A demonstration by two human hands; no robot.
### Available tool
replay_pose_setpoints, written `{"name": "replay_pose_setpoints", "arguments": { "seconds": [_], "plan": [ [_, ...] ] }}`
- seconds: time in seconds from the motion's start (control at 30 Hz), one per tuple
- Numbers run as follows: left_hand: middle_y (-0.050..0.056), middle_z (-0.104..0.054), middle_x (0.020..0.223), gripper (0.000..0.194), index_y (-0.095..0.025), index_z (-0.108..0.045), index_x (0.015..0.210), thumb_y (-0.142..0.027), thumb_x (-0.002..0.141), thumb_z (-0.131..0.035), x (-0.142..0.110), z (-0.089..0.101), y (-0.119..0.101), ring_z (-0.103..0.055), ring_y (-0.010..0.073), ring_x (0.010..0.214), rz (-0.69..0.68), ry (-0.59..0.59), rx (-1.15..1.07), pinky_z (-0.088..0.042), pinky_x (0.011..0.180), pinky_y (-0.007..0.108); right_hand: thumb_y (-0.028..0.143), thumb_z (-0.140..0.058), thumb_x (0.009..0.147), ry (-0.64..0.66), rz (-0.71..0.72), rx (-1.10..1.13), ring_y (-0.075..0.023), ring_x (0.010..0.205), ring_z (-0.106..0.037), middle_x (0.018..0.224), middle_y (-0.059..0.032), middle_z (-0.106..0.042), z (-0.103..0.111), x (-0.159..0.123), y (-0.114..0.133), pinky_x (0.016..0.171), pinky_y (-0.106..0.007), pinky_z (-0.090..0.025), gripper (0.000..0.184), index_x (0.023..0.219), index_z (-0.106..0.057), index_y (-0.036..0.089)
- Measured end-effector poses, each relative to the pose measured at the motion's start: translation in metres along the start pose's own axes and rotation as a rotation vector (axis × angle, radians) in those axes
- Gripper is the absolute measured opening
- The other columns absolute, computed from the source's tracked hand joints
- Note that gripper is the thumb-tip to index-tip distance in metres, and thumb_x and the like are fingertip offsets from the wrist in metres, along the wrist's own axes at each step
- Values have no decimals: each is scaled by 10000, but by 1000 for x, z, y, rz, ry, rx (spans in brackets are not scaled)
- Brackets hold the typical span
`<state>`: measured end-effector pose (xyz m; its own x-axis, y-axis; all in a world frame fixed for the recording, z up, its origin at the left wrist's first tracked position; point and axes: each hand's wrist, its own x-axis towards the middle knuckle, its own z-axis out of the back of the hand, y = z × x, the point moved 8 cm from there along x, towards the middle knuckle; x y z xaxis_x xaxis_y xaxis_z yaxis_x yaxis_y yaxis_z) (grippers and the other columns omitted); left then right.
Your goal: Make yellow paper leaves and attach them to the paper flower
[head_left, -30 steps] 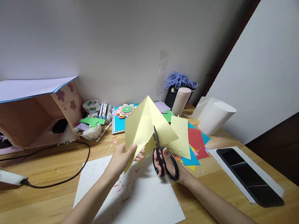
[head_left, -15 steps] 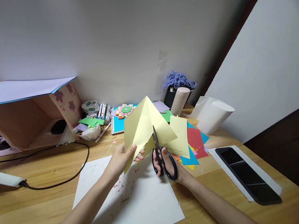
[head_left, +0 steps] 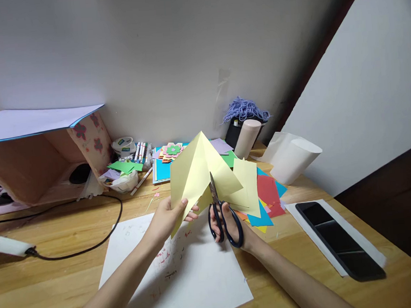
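Observation:
A sheet of pale yellow paper [head_left: 190,174], creased and partly cut, is held up over the desk. My left hand [head_left: 170,214] pinches its lower left part between thumb and fingers. Black-handled scissors [head_left: 214,191] are in my right hand [head_left: 232,223], with fingers through the loops. Their blades point up and lie against the paper at the cut edge, where a flap spreads off to the right. Below both hands lies a white sheet [head_left: 200,273] with red and dark marks. More pale yellow paper [head_left: 248,184] is just right of the scissors.
Coloured paper scraps [head_left: 268,194] lie to the right, near a white paper roll [head_left: 294,159] and a phone [head_left: 340,240]. Behind are layered paper flowers [head_left: 173,150], markers [head_left: 141,152] and blue yarn [head_left: 244,109]. A pink box [head_left: 46,162] and a black cable [head_left: 118,222] occupy the left.
Almost nothing differs. The view has shifted very slightly, while both hands, the scissors and the yellow paper keep their positions.

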<state>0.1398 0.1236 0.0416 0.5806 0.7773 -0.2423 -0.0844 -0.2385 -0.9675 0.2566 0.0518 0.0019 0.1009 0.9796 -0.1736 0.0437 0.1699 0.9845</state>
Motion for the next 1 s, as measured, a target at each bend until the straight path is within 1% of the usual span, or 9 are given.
{"name": "replay_pose_setpoints", "arguments": {
  "seconds": [0.13,0.33,0.53,0.67,0.8,1.0],
  "plan": [
    [106,-690,842,456,-80,-575,1060,-410,747,-597,0,0,0,-656,207,740,-1,2,7,-530,680,322,869,-182,625,4,5,1,-85,368,-449,451,76,-412,0,1,0,423,-221,-406,716,749,-396,196],
    [109,-688,839,459,-65,-586,1030,-413,732,-609,-2,-2,-1,-649,198,713,13,3,2,-525,672,313,882,-196,600,-1,-6,7,-80,361,-435,450,78,-399,0,1,-3,412,-217,-408,719,736,-380,200],
    [109,-685,839,450,-61,-597,996,-420,726,-617,-1,-3,-1,-642,187,691,14,8,-4,-521,670,306,845,-208,661,1,47,19,-77,360,-435,468,74,-406,1,5,-10,392,-209,-412,683,759,-397,196],
    [106,-681,839,433,-62,-591,1000,-411,744,-604,0,-3,1,-638,180,682,3,31,-4,-520,666,301,843,-251,656,-20,33,35,-69,346,-407,454,80,-386,2,8,-15,364,-201,-409,670,749,-395,195],
    [109,-683,853,447,-67,-578,1031,-409,745,-604,-1,-3,2,-641,183,690,7,25,-12,-521,674,309,836,-269,662,-40,32,17,-61,329,-386,443,86,-377,3,8,-14,346,-193,-405,657,742,-393,195],
    [112,-682,856,471,-74,-576,1049,-420,732,-615,-1,-2,1,-645,194,705,9,24,-5,-522,681,319,785,-288,722,-50,55,13,-59,330,-387,446,86,-373,3,6,-12,337,-182,-406,599,739,-396,195]
  ]
}}
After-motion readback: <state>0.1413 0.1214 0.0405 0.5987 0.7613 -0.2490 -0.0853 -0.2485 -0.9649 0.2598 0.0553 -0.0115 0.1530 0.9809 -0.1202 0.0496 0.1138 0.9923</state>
